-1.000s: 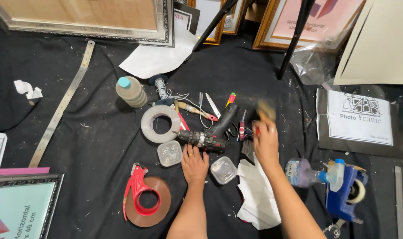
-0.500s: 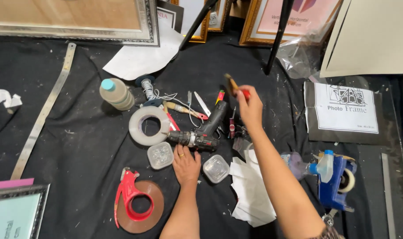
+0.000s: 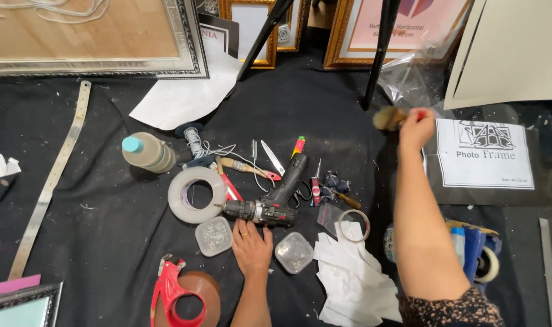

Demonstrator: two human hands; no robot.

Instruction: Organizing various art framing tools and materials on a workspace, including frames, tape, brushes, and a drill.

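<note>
Resting L hand [image 3: 252,244] btwn two clear tubs [image 3: 214,236] w/ small hardware.

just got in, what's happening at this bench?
A person is working over a black cloth strewn with framing gear. Their right hand is raised toward the far right, gripping a small brush near a printed sheet. Their left hand rests flat on the cloth, just below a cordless drill and between two small clear plastic boxes of hardware. A roll of tape, a red tape dispenser and a stack of white paper pieces lie close by.
</note>
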